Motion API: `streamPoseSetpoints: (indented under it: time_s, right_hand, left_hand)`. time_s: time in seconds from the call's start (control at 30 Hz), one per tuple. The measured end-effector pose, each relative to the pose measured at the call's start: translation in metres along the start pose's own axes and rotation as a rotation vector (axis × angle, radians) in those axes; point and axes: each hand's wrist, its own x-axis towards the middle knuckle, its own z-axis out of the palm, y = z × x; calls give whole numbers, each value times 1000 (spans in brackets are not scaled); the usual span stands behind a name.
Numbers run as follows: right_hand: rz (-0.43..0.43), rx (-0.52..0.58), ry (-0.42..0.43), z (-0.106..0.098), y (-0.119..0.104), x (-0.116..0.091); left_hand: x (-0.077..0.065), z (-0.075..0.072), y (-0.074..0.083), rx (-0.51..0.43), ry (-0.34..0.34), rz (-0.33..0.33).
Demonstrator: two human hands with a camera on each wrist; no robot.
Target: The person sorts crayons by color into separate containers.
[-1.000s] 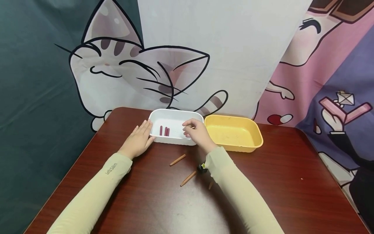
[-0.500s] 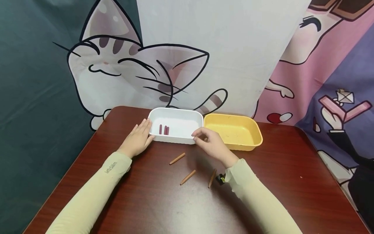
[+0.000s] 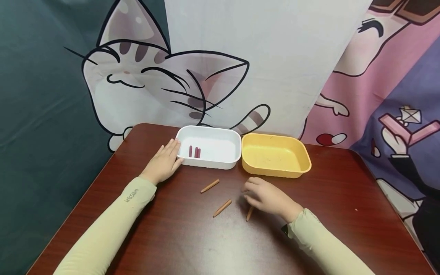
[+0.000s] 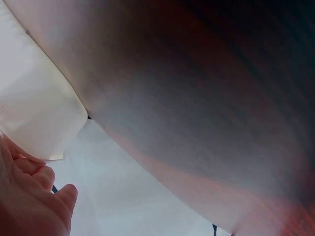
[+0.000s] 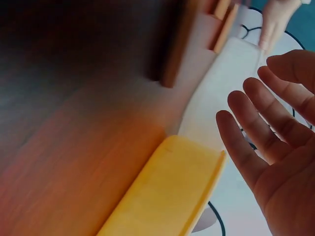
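My left hand (image 3: 161, 164) rests flat against the left rim of a white plastic basin (image 3: 209, 163), which holds three short dark red sticks (image 3: 197, 152). In the left wrist view, the fingers (image 4: 66, 196) touch that basin's edge. My right hand (image 3: 271, 196) hovers over the table above a brown pencil-like stick (image 3: 249, 215), covering its upper end. Nothing lies in the right palm (image 5: 290, 187), whose fingers are spread and slightly bent in the right wrist view. Two more brown sticks lie to the left, one nearer (image 3: 222, 208) and one farther (image 3: 209, 186).
A yellow plastic basin (image 3: 275, 170) stands directly right of the white one, touching or nearly so. Both are near the back edge of the dark red-brown table (image 3: 185, 236). A cartoon-printed cloth (image 3: 220, 95) hangs behind it.
My right hand has moved from above the white basin's right end toward me and to the right, over the rightmost brown stick. My left hand has stayed at the rim.
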Motion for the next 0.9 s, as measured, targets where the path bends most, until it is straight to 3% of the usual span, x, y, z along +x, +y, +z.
streamPoseSetpoints:
  time_s: [0.53, 0.9]
  right_hand:
    - [-218, -94, -131, 10, 0, -23]
    - [-251, -126, -108, 18, 5, -25]
  left_hand:
    - [0, 1, 1, 12, -4, -6]
    - [0, 1, 2, 13, -3, -10]
